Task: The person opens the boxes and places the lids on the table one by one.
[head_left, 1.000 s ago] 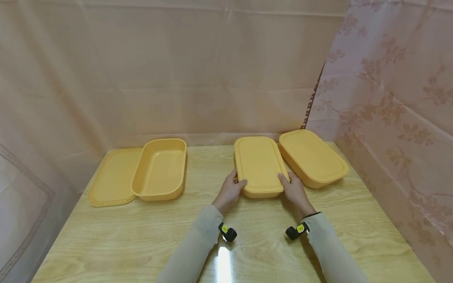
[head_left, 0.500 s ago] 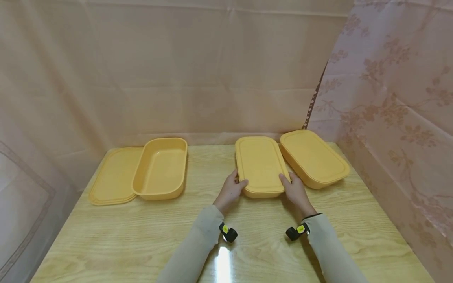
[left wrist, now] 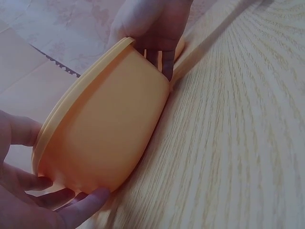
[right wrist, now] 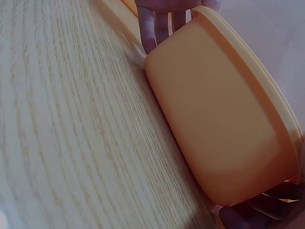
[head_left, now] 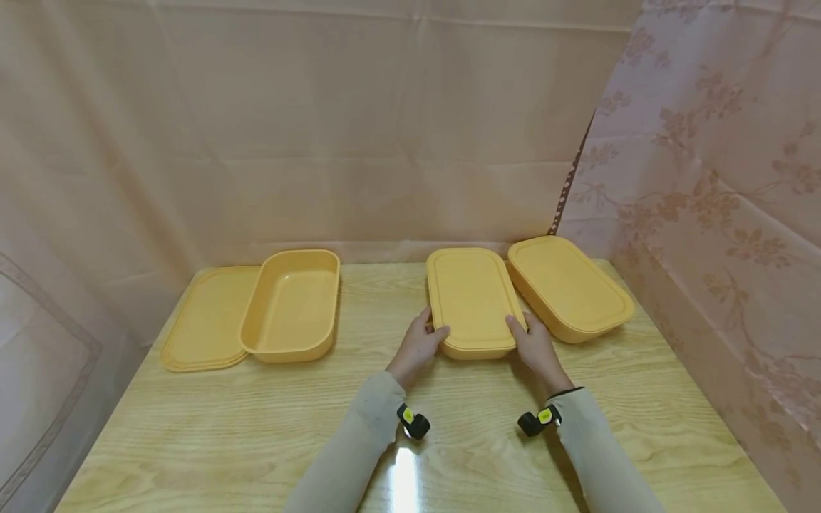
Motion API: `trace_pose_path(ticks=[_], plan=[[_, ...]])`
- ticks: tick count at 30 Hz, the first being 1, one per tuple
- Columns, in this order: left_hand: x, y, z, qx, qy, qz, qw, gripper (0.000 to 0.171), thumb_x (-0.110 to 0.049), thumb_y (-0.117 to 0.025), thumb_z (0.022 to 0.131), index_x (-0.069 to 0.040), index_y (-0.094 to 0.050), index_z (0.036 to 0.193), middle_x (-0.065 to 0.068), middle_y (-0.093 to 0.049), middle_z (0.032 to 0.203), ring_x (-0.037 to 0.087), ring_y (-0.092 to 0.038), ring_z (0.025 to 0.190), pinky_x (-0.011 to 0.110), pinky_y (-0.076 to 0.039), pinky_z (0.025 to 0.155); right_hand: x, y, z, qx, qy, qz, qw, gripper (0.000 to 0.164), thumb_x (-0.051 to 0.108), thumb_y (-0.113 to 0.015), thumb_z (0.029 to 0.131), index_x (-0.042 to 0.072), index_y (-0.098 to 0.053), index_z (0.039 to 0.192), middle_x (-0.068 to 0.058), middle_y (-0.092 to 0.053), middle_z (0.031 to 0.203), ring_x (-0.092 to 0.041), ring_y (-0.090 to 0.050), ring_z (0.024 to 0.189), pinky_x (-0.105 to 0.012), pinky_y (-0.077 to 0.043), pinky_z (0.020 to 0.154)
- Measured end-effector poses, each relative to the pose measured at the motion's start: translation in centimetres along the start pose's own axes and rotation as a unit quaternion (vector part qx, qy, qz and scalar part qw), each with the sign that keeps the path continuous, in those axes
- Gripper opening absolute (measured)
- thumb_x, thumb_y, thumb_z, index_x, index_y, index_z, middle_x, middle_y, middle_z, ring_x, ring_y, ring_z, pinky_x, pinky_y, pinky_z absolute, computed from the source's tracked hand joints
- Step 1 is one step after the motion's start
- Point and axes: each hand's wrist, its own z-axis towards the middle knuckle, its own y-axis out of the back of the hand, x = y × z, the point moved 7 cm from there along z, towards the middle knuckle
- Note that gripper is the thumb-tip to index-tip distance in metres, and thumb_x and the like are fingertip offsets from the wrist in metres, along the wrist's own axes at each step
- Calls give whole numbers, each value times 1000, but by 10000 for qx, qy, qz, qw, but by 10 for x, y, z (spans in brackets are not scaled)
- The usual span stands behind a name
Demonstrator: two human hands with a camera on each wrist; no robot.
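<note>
We have the yellow lidded container (head_left: pixel 474 306) a little right of the centre in the head view, and to our judgement the step in hand is to hold it steady and square between both hands. Our left hand (head_left: pixel 415 349) pinches its near left corner, with the thumb over the edge of the lid (head_left: pixel 465 285) and the fingers curved along the wall; our right hand (head_left: pixel 537 350) grips the near right corner in the same manner. The base appears to rest on the wooden table (head_left: pixel 224 442). To do this well, we should press equally from the two sides, because the wall is probably thin and a stronger squeeze could bend it and loosen the lid. Along the near side the lid looks well seated, but the far side we cannot check. We should also mind our right fingers, since the second lidded container (head_left: pixel 571 288), at the right of the frame, lies just beside them. The open container (head_left: pixel 291 306) at the left, which overlaps the loose lid (head_left: pixel 205 320), is well apart and does not disturb us.
</note>
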Motion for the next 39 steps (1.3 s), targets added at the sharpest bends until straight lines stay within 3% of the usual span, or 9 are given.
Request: trace_pose_path(ticks=[6, 13, 18, 22, 25, 31, 39], plan=[[0, 0, 0, -49, 43, -26, 10000, 68, -17, -52, 100, -5, -15, 156, 21, -47, 142, 27, -54, 126, 38, -45, 107, 2, 1, 0, -103, 74, 19, 9999, 48, 29, -42, 104, -8, -48, 135, -29, -58, 123, -34, -52, 116, -46, -40, 103], [0, -2, 0, -180, 47, -197, 9996, 68, -16, -52, 100, -4, -14, 156, 22, -32, 154, 29, -42, 138, 41, -37, 114, 4, 3, 0, -148, 101, 71, 9998, 46, 26, -42, 104, -8, -49, 134, -29, -59, 122, -33, -52, 115, -45, -40, 103], [-1, 1, -3, -332, 138, 53, 9993, 69, -19, -54, 100, -3, -16, 155, 21, -32, 154, 31, -43, 138, 42, -38, 113, 5, 2, -1, -128, 72, 41, 9999, 48, 28, -41, 104, -6, -48, 137, -28, -58, 126, -33, -51, 118, -46, -39, 104], [-7, 6, -8, -637, -86, 738, 9952, 69, -23, -57, 98, -3, -22, 154, 21, -34, 150, 33, -44, 135, 46, -39, 112, 5, 0, -1, -96, 2, 25, 10000, 50, 31, -41, 104, -5, -46, 139, -27, -56, 130, -33, -50, 122, -47, -38, 107], [-14, 9, -12, -849, -323, 1357, 9866, 69, -27, -59, 97, -4, -26, 153, 20, -31, 152, 36, -42, 136, 49, -37, 112, 4, 0, 0, -111, -33, 11, 9999, 51, 31, -41, 104, -5, -46, 140, -27, -56, 131, -32, -49, 123, -47, -37, 108], [-22, 9, -15, -999, -832, 2017, 9708, 67, -28, -60, 97, -1, -31, 150, 19, -31, 154, 36, -36, 141, 49, -33, 115, 4, 1, 0, -148, -22, -59, 9999, 50, 32, -42, 104, -4, -47, 138, -26, -58, 128, -32, -52, 118, -45, -40, 104], [-35, 4, -16, -1343, -1570, 2983, 9318, 59, -19, -65, 91, 3, -45, 141, 20, -45, 143, 35, -42, 134, 45, -39, 111, 1, 2, -1, -160, -33, -155, 9997, 49, 30, -42, 104, -5, -46, 139, -28, -58, 128, -34, -53, 119, -48, -40, 104]])
